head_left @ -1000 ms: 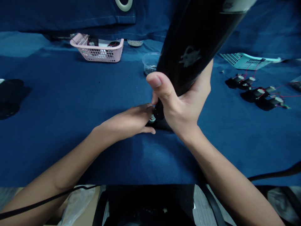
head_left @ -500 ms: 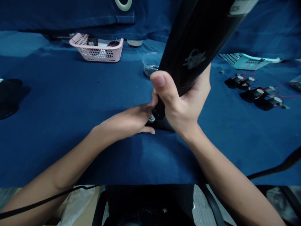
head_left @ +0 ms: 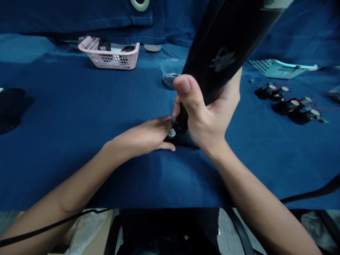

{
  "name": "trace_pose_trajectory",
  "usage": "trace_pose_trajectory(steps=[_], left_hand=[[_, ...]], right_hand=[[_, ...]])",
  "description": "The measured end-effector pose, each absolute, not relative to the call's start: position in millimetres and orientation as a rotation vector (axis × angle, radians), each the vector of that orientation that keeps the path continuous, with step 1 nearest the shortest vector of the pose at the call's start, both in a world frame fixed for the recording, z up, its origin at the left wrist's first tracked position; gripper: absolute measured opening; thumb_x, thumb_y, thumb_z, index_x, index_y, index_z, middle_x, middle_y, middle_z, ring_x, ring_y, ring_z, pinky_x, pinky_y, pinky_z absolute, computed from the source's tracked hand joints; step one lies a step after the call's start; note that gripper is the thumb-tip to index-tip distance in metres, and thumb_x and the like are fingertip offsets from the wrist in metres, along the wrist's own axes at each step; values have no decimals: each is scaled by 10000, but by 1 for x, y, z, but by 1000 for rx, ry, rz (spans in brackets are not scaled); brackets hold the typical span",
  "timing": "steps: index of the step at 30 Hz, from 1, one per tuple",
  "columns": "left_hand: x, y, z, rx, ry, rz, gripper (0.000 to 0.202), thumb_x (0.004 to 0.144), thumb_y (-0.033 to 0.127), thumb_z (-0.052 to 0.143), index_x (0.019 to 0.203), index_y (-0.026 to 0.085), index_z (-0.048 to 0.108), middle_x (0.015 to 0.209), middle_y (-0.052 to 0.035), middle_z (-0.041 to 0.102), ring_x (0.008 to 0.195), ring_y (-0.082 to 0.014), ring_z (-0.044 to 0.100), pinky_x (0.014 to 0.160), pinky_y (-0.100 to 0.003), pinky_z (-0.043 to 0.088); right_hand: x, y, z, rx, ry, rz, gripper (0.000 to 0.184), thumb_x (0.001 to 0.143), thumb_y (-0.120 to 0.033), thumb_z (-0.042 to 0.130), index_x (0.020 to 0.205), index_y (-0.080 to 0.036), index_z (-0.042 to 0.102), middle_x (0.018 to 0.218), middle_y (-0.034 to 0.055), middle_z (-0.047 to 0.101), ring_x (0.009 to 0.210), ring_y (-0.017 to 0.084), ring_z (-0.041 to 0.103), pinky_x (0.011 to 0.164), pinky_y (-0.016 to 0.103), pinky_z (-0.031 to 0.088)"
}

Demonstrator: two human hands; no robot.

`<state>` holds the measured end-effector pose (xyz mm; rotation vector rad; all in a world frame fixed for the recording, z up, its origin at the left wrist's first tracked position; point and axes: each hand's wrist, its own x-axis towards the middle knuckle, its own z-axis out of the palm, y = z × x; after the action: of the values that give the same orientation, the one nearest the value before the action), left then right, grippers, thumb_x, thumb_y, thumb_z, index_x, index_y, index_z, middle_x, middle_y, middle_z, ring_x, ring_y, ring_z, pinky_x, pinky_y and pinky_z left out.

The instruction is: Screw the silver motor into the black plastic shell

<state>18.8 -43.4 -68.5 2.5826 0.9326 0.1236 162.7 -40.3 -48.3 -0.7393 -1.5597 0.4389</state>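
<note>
The right hand (head_left: 208, 122) grips a long black tube (head_left: 233, 35), top unseen; the left hand (head_left: 148, 136) holds a half-hidden round white piece (head_left: 172, 133) beneath.

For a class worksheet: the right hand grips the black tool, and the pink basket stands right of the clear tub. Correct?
Not quite: the head view shows the pink basket left of the clear tub. The right hand does grip the black tool.
</note>
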Motion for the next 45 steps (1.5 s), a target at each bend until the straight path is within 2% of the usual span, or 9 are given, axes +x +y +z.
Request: trace_pose_trajectory(steps=[4,12,16,19,23,29,34,40,45], left_hand=[[19,-43,-67,2562,958,95,588,872,397,712,1300,63,486,1460,-229,475,1350,-345,489,1084,-386,435],[19,-42,-68,2468,1012,86,589,842,401,735,1284,86,505,1440,-215,496,1314,-366,509,1039,-410,452],[15,-38,-66,2337,955,185,480,898,496,634,1237,169,539,1349,-121,583,1241,-312,560,1003,-394,457],[12,-36,-64,2276,911,258,284,991,439,482,1096,200,596,1175,-52,662,1109,-239,620,959,-358,458],[10,-33,-65,2288,882,293,242,939,405,591,1072,205,613,1196,-33,661,1143,-229,604,995,-337,437],[11,-32,-66,2295,919,308,387,909,505,618,1177,225,625,1303,-33,635,1227,-251,573,1025,-344,438],[18,-36,-68,2352,920,270,494,822,465,732,1209,185,606,1390,-83,580,1302,-292,525,1062,-367,432],[19,-37,-68,2456,950,183,526,854,448,704,1263,145,570,1335,-121,607,1224,-304,579,1015,-381,457],[18,-38,-65,2450,932,162,501,859,408,691,1260,140,557,1297,-120,621,1167,-277,605,961,-332,468]], right_hand=[[159,-38,-51,-752,-1469,377,436,843,-619,619,1050,-289,422,823,-48,625,812,184,730,648,307,619],[160,-38,-51,-745,-1515,377,412,868,-603,592,1074,-287,427,872,-43,663,870,188,741,650,292,619],[159,-38,-51,-742,-1495,382,420,851,-606,612,1056,-286,436,869,-44,670,864,187,745,644,282,625],[158,-38,-51,-744,-1485,388,414,848,-608,612,1044,-287,441,868,-46,671,867,184,746,646,277,627],[158,-39,-50,-752,-1468,371,417,841,-608,619,1043,-285,453,859,-51,671,850,184,748,656,286,634],[159,-40,-49,-764,-1487,380,416,851,-612,597,1067,-286,454,885,-49,668,845,181,751,620,271,632],[158,-41,-49,-791,-1496,361,414,859,-623,583,1068,-290,452,865,-47,653,829,175,746,631,283,636],[157,-39,-51,-784,-1489,337,407,865,-632,575,1066,-304,442,815,-54,633,825,172,736,625,286,623],[159,-40,-50,-784,-1520,404,417,866,-629,577,1084,-303,435,941,-38,661,916,191,735,654,293,619]])
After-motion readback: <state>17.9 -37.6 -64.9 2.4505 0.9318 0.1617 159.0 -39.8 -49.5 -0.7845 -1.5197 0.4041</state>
